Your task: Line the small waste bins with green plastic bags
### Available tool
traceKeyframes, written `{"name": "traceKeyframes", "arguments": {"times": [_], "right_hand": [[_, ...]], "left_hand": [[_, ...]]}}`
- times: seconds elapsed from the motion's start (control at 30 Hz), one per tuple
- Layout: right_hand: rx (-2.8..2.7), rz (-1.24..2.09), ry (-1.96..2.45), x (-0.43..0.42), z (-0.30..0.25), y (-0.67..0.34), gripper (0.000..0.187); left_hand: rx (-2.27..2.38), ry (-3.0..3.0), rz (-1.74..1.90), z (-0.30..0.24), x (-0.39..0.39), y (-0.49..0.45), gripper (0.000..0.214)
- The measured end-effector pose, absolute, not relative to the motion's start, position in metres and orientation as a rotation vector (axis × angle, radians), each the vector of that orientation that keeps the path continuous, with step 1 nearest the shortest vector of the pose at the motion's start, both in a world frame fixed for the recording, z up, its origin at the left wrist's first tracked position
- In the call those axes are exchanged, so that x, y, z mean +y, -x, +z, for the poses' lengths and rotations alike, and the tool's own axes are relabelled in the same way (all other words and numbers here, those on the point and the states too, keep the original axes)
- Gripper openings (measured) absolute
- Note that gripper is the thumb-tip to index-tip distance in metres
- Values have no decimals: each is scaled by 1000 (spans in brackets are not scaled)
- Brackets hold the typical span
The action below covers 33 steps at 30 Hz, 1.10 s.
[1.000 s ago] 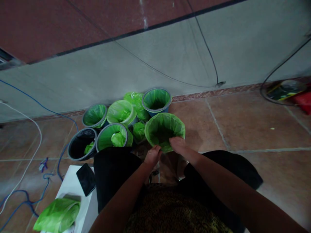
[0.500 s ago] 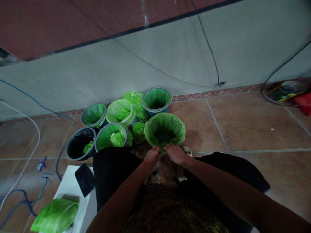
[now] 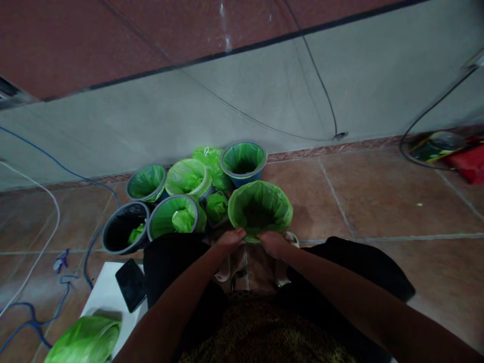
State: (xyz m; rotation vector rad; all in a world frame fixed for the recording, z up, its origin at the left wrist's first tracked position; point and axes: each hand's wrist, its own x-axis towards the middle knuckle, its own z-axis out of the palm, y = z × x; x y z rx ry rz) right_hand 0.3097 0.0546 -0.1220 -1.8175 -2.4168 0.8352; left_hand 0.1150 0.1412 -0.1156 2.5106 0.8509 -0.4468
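Note:
A trash bin (image 3: 260, 194) lined with a green plastic bag stands on the floor between my feet, the bag folded outward over its rim. My left hand (image 3: 231, 239) is closed on the near left edge of the green bag. At the near right edge, my right hand (image 3: 273, 243) grips the same bag, a short gap from the left. My fingertips are partly hidden against the rim. Just behind this bin stands a blue bin (image 3: 244, 160) with a grey rim and a green liner.
Several lined bins, including a dark one (image 3: 124, 227), stand to the left near the wall. A white surface (image 3: 104, 290) at lower left carries a phone (image 3: 131, 285) and green bags (image 3: 85, 340). Blue cable (image 3: 88, 257) runs over the floor. A red object (image 3: 469, 164) lies far right.
My hands have moved slightly apart along the near rim of the lined bin. The view has shifted a little; the other bins stay where they were.

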Motion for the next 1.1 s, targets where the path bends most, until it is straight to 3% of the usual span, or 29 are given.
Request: {"name": "traceKeyframes", "arguments": {"times": [0.2,0.4,0.57,0.77,1.1], "right_hand": [[-2300,918,1830,72,-100,-316,68],[-2161,867,1869,89,-85,-343,57],[-2259,882,1911,84,-82,-344,46],[-2422,793,1818,76,-96,-328,28],[-2480,878,1895,69,-94,-315,29]], "left_hand": [[969,-2560,-512,-94,182,-91,29],[1288,-2641,-477,-75,165,-87,76],[1346,-2552,-255,-81,119,-112,55],[1259,-2483,-326,-102,108,-126,28],[1231,-2417,-280,-121,121,-120,29]]}}
